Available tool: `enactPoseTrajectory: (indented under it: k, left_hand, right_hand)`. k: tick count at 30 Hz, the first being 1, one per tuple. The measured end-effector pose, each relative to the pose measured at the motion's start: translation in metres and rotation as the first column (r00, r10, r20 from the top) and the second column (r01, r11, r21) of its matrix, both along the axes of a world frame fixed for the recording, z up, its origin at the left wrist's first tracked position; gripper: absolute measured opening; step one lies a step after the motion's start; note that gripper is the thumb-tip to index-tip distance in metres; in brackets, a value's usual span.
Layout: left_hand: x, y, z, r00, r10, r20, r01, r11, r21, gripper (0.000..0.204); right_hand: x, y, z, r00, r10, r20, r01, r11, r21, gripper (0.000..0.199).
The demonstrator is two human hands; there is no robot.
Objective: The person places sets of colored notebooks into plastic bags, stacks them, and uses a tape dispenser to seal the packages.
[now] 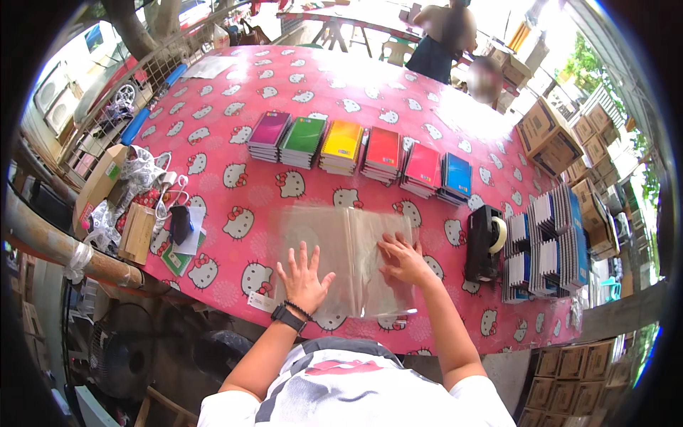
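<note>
A stack of clear plastic bags (334, 242) lies flat on the pink cartoon-cat tablecloth (235, 92) near the table's front edge. My left hand (304, 279), with a black wristband, rests palm down on the bags' lower left part, fingers spread. My right hand (403, 260) presses on the right half of the bags, fingertips near the middle fold. Neither hand grips anything. Behind the bags runs a row of notebook stacks: purple (269, 135), green (303, 141), yellow (341, 146), red (382, 153), pink-red (422, 169) and blue (455, 178).
A black tape dispenser (485, 242) stands right of the bags, with piles of small dark booklets (548, 256) beyond it. Clutter, bags and a wooden box (136, 231) sit at the left edge. Cardboard boxes (548, 139) stand at the right. A person (445, 35) stands at the far side.
</note>
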State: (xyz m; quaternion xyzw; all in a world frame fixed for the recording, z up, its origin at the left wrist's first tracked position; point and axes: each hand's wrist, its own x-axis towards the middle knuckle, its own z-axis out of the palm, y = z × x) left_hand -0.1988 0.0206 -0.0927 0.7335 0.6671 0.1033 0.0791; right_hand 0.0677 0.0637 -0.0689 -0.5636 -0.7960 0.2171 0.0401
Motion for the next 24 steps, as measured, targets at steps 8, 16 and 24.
enactPoseTrajectory:
  k: [8,16,24]
  left_hand:
    - [0.036,0.047,0.015,0.951,-0.294,0.099,0.267,0.938,0.219,0.069]
    - [0.058,0.052,-0.027,0.939,-0.343,-0.008,0.343,0.936,0.076,0.061]
    - [0.048,0.051,-0.017,0.925,-0.380,-0.003,0.380,0.925,0.015,0.061]
  right_hand:
    - [-0.084,0.071,0.051,0.934,0.197,-0.297,-0.011,0.848,0.530,0.020]
    - [-0.254,0.226,0.057,0.901,0.433,-0.039,-0.340,0.757,0.558,0.029]
    - [-0.339,0.295,0.044,0.897,0.255,0.362,-0.390,0.841,0.374,0.031]
